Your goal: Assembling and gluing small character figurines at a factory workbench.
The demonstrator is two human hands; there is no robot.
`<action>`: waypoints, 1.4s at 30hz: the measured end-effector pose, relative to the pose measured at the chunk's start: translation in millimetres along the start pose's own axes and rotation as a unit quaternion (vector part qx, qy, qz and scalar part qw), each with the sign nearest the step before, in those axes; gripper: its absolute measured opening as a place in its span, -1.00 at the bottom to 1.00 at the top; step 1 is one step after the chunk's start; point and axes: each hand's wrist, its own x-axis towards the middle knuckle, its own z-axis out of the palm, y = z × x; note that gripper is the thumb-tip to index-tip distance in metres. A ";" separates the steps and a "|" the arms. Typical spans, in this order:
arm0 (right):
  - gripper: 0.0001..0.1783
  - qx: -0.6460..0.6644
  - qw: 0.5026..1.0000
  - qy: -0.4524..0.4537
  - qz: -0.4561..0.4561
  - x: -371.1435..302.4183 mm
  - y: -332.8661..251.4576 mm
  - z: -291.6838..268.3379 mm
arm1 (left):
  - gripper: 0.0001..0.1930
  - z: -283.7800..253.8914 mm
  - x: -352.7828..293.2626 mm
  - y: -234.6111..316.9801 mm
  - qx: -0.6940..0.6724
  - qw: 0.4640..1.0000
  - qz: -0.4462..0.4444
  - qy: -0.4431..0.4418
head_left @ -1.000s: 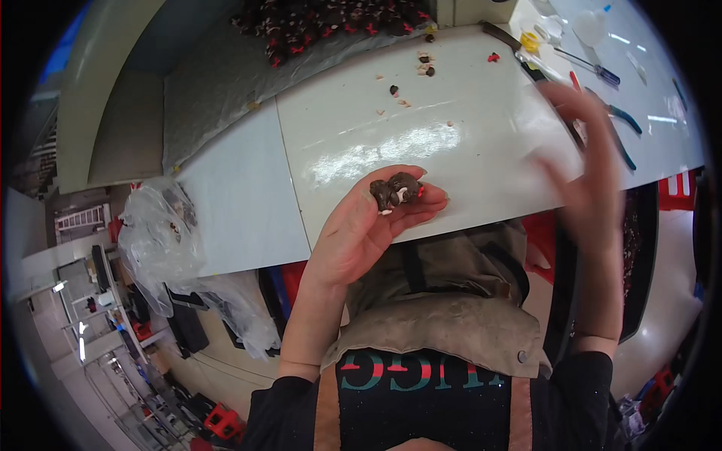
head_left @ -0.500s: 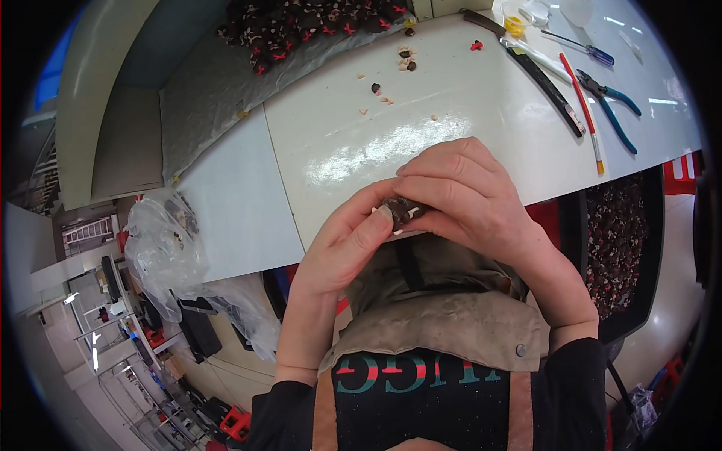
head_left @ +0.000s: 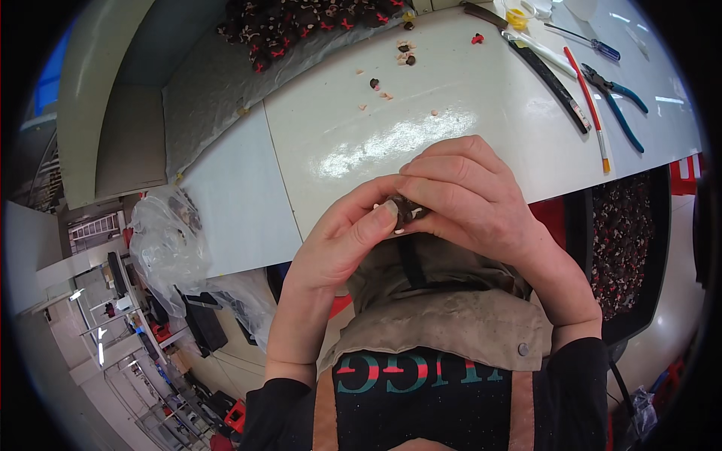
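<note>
Hands meet just off the near edge of the white table (head_left: pixel 451 113), above the person's lap; the left hand (head_left: pixel 342 240) comes up from seven o'clock with its thumb and forefinger pressed together on a small dark part (head_left: pixel 404 211), which sits at the very centre of the view; the right hand (head_left: pixel 474 199) comes in from four o'clock and folds over the same part from above, its fingers (head_left: pixel 444 169) curled down and closed against it, so both hands pinch the one piece between them; most of the part is hidden under the right fingers, and only a dark brown bit with a pale edge shows.

At twelve o'clock a heap of dark pieces with red marks (head_left: pixel 308 22) lies on a grey sheet (head_left: pixel 218 90) at the far side of the table; a few loose dark and pinkish bits (head_left: pixel 402 56) are scattered on the white top just below it; at one to two o'clock lie a long black tool (head_left: pixel 545 71), a thin red-handled tool (head_left: pixel 587 105), blue-handled pliers (head_left: pixel 617 101) and a small screwdriver (head_left: pixel 583 41), side by side and well apart from the hands; at three o'clock, below the table edge, a black bin (head_left: pixel 624 248) holds many more dark pieces; at nine o'clock a crumpled clear plastic bag (head_left: pixel 162 240) hangs beside the table; a worn grey-brown apron (head_left: pixel 444 316) covers the lap under the hands.
</note>
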 end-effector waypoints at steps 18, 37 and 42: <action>-0.57 0.012 1.000 0.009 0.017 0.2 -0.5 0.9 | -0.56 4.1 3.0 6.5 -0.036 0.999 -0.020 0.010; -0.56 0.025 0.999 0.018 0.017 0.4 -1.5 0.2 | -0.50 4.8 3.2 7.5 -0.039 0.999 -0.033 0.002; -0.56 0.029 0.999 0.018 0.014 0.9 -1.2 0.7 | -0.51 3.4 3.3 7.4 -0.038 0.999 -0.033 -0.007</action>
